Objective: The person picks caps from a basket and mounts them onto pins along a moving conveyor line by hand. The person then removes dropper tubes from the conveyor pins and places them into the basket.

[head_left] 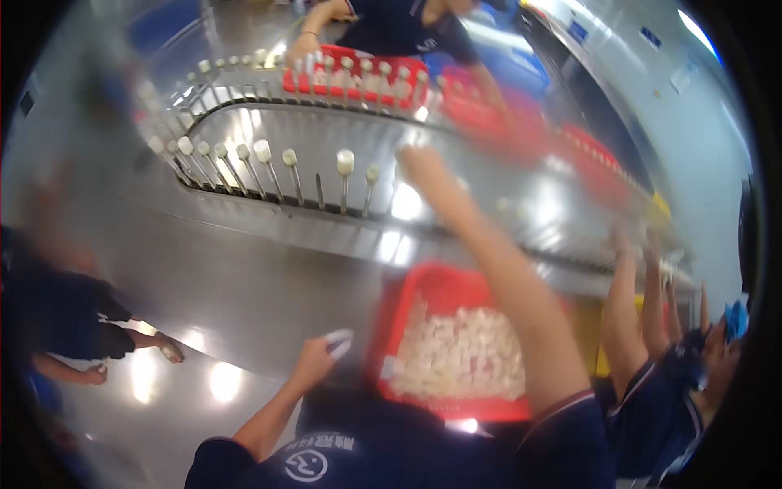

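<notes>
My right hand (422, 165) reaches out over the metal conveyor track, close to a row of upright metal rods. It is blurred by motion and its fingers do not show. Small off-white caps sit on most of the rods, such as the cap (345, 162) just left of that hand; one rod (319, 189) beside it is bare. My left hand (312, 360) is lower, above the near edge of the steel table, closed on a small white piece (339, 343) whose kind is unclear. Under my right forearm lies a red plastic basket (397, 326) filled with many small off-white pieces (456, 354).
Opposite, a person works by a red basket (326, 57), with a blurred red basket (497, 122) farther right. Several arms of co-workers (626, 318) reach in at my right. Another person (49, 301) stands at the left. The steel table (269, 269) runs between me and the track.
</notes>
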The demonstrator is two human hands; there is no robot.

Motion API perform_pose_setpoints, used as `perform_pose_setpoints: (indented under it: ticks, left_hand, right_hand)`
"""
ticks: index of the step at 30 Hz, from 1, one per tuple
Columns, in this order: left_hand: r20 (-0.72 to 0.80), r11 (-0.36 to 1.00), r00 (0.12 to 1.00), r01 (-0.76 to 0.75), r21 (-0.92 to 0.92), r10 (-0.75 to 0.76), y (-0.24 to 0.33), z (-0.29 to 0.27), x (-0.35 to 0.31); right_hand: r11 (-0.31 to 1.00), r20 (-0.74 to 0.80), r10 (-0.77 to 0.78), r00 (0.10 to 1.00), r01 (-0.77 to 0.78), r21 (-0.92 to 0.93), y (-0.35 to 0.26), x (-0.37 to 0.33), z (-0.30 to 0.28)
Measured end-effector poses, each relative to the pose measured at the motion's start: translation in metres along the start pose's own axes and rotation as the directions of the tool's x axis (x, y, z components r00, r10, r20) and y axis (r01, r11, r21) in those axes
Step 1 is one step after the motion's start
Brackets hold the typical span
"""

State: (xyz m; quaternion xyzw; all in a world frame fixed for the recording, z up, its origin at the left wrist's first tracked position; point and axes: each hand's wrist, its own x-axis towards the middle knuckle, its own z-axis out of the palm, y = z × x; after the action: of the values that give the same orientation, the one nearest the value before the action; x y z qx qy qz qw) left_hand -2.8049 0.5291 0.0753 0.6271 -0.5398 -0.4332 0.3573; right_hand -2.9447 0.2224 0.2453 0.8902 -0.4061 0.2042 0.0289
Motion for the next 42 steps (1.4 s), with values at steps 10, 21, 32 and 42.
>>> perform_pose_setpoints:
  ticks: [10,21,32,42]
  left_hand:
    - [0.387,0.430,0.917,-0.388,0.815,0.094,0.089,0.261,0.113]
    - [0.336,0.766,0.938,-0.279,0.579,0.088,0.107,0.344,0.100]
    - [-0.006,0.684,0.998,0.035,-0.728,-0.058,0.147,0.201,0.075]
    - [-0.663,0.872,0.726,-0.430,-0.232,0.182,0.154,0.047,0.179]
  right_hand:
    - [0.870,-0.393,0.383,0.836,-0.184,0.457,0.060,-0.245,-0.064]
    - [0.768,0.233,0.453,0.860,-0.510,0.387,0.157,-0.447,0.090]
    - [0.973,0.460,-0.229,0.858,0.189,0.133,0.159,-0.364,-0.008]
    - [0.062,0.293,0.732,0.615,-0.489,0.870,0.186,-0.420,0.087]
